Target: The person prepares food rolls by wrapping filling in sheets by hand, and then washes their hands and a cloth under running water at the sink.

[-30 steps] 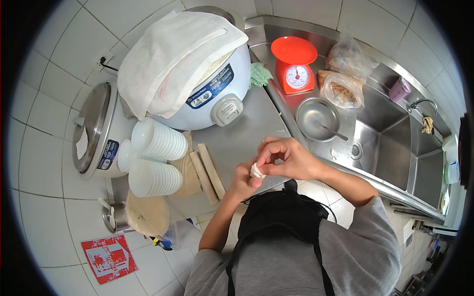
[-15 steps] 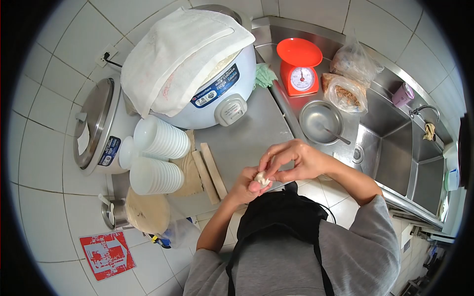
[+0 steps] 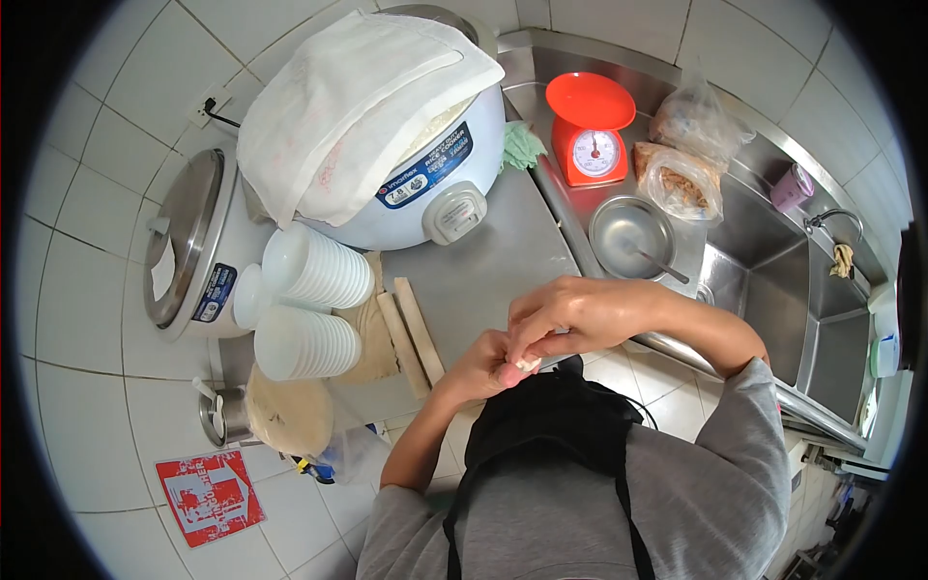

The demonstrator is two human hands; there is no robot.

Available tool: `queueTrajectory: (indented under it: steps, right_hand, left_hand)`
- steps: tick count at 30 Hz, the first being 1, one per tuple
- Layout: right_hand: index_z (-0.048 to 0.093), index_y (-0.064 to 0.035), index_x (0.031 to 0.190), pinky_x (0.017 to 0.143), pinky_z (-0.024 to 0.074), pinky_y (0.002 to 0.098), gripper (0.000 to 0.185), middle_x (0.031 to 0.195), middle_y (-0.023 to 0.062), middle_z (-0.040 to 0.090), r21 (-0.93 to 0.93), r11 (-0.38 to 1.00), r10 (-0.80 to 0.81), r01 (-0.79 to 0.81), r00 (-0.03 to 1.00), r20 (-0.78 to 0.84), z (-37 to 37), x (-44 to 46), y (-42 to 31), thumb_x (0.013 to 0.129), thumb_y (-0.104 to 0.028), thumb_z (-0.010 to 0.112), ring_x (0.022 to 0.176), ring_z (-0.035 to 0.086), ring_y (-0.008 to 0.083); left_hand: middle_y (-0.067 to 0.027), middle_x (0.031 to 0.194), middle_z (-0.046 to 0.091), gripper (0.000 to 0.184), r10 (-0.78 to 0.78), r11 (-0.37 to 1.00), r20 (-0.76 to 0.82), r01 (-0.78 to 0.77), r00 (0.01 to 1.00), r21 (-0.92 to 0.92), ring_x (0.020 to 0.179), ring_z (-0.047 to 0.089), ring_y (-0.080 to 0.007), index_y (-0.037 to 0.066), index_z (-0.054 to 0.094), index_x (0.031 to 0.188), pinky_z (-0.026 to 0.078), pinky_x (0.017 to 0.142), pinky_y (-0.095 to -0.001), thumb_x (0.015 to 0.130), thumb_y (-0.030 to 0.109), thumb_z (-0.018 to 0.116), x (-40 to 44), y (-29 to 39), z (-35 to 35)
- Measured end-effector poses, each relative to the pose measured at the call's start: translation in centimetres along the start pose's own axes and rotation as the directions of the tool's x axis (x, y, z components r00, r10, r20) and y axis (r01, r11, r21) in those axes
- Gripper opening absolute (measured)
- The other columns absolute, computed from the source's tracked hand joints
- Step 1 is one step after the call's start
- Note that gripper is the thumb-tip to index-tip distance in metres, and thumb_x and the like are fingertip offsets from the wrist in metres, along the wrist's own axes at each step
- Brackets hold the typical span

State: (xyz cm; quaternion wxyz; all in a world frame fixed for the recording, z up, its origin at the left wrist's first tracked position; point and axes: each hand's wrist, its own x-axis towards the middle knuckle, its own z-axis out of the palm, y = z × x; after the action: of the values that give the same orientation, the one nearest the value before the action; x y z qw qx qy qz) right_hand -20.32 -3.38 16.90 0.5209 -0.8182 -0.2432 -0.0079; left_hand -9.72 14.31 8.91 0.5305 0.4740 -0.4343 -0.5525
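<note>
Just above the black apron point(image 3: 527, 416), my two hands meet around a small lump of white dough point(image 3: 527, 364). It rests in the curled fingers of my left hand point(image 3: 480, 367), with the left thumb against its near side. From above, the bent fingers of my right hand point(image 3: 568, 317) pinch it and cover most of it. Only a pale sliver shows between the fingertips. Closest to my left hand on the steel table are two long pale wooden sticks point(image 3: 402, 336), lying side by side on a beige cloth point(image 3: 365, 343).
Stacked white bowls point(image 3: 314, 271) stand at left beside a cloth-covered rice cooker point(image 3: 425, 188). Beyond my right hand are a metal bowl point(image 3: 619, 232) with a spoon, a red scale point(image 3: 594, 155), plastic bags of brownish food point(image 3: 681, 188) and a sink point(image 3: 759, 290). A second cooker point(image 3: 198, 251) is far left.
My right hand has rolled over and closed further onto the dough, hiding most of it. Its elbow has swung slightly outward. The left hand has barely moved.
</note>
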Motion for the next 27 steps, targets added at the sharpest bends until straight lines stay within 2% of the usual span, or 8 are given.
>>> queueTrajectory:
  steps: [3, 5, 8, 11, 14, 18, 23, 27]
  right_hand:
    - [0.065, -0.0055, 0.093, 0.063, 0.0467, 0.0361, 0.013, 0.088, 0.0097, 0.06, -0.039, 0.991, 0.136, -0.132, 0.984, 0.12, -0.6, 0.3, -1.7, 0.081, -0.003, 0.062, 0.076, 0.06, 0.0263]
    - [0.065, -0.0051, 0.092, 0.062, 0.0474, 0.0352, 0.012, 0.087, 0.0093, 0.06, -0.141, 0.988, 0.086, -0.068, 0.988, 0.127, -0.3, 0.5, -1.6, 0.08, -0.003, 0.063, 0.074, 0.06, 0.0254]
    - [0.064, -0.004, 0.087, 0.062, 0.0475, 0.0361, 0.01, 0.084, 0.011, 0.061, -0.192, 0.981, 0.047, -0.033, 0.996, 0.071, 0.6, 0.6, -1.4, 0.077, -0.004, 0.064, 0.072, 0.06, 0.0267]
    - [0.064, -0.0032, 0.084, 0.062, 0.0473, 0.0365, 0.01, 0.082, 0.012, 0.061, -0.073, 0.993, 0.102, -0.097, 0.993, 0.063, 0.0, 0.6, -1.3, 0.075, -0.006, 0.066, 0.072, 0.06, 0.0274]
    - [0.064, -0.0027, 0.084, 0.062, 0.0473, 0.0364, 0.011, 0.081, 0.012, 0.061, -0.023, 0.989, 0.145, -0.143, 0.985, 0.092, -0.4, 0.7, -1.7, 0.074, -0.006, 0.066, 0.071, 0.06, 0.0276]
    - [0.064, -0.0016, 0.084, 0.063, 0.0475, 0.0366, 0.011, 0.082, 0.0122, 0.061, -0.066, 0.986, 0.16, -0.154, 0.982, 0.101, -0.4, 0.9, -2.1, 0.074, -0.007, 0.067, 0.072, 0.06, 0.028]
    - [0.064, -0.0003, 0.088, 0.065, 0.0482, 0.0366, 0.01, 0.085, 0.0132, 0.062, -0.141, 0.981, 0.14, -0.132, 0.989, 0.048, 0.1, 1.0, -1.8, 0.079, -0.006, 0.064, 0.074, 0.061, 0.0285]
    - [0.068, -0.0041, 0.096, 0.063, 0.0467, 0.0316, 0.018, 0.086, 0.0093, 0.063, -0.002, 0.984, 0.178, -0.178, 0.983, 0.043, -0.9, 0.8, -0.8, 0.08, -0.001, 0.061, 0.071, 0.059, 0.0233]
  left_hand:
    - [-0.0005, 0.072, 0.056, 0.042, 0.084, 0.993, 0.005, -0.084, 0.996, 0.08, 0.069, 0.052, -0.0113, 0.0, 0.058, 0.082, 0.043, 0.063, -0.0269, 0.082, 0.041, 0.069, 0.0, 0.2, 0.1]
    - [-0.0006, 0.073, 0.057, 0.04, 0.155, 0.977, 0.017, -0.156, 0.988, 0.144, 0.069, 0.053, -0.0113, 0.0, 0.058, 0.081, 0.043, 0.063, -0.0271, 0.082, 0.038, 0.07, -0.1, -0.5, -0.1]
    - [-0.0008, 0.074, 0.057, 0.056, 0.109, 0.993, 0.037, -0.108, 0.993, -0.043, 0.07, 0.053, -0.0117, 0.0, 0.059, 0.082, 0.044, 0.064, -0.0279, 0.077, 0.055, 0.068, -0.2, -1.0, -0.4]
    - [-0.0013, 0.075, 0.057, 0.061, 0.02, 0.997, -0.009, -0.02, 1.0, 0.073, 0.071, 0.053, -0.012, 0.0, 0.059, 0.082, 0.044, 0.064, -0.0285, 0.076, 0.06, 0.064, -0.2, 0.2, 0.4]
    - [-0.0015, 0.076, 0.058, 0.056, 0.006, 0.999, 0.039, -0.008, 0.999, 0.036, 0.072, 0.054, -0.0123, 0.0, 0.059, 0.085, 0.045, 0.064, -0.0283, 0.079, 0.055, 0.065, 0.0, 0.6, 0.2]
    - [-0.0013, 0.075, 0.058, 0.036, 0.157, 0.98, 0.023, -0.159, 0.987, 0.116, 0.07, 0.054, -0.0124, 0.0, 0.059, 0.088, 0.045, 0.064, -0.0267, 0.085, 0.035, 0.067, 0.2, -0.1, 0.1]
    - [-0.0005, 0.089, 0.053, 0.034, 0.041, 0.998, 0.031, -0.042, 0.999, 0.044, 0.078, 0.051, -0.0101, 0.0, 0.055, 0.094, 0.045, 0.077, -0.0258, 0.08, 0.025, 0.073, -0.1, 0.3, -0.3]
    - [-0.0011, 0.079, 0.053, 0.037, 0.075, 0.997, 0.076, -0.077, 0.994, 0.026, 0.062, 0.047, -0.0078, 0.002, 0.054, 0.086, 0.043, 0.061, -0.0229, 0.081, 0.035, 0.07, 0.1, -0.2, -1.0]
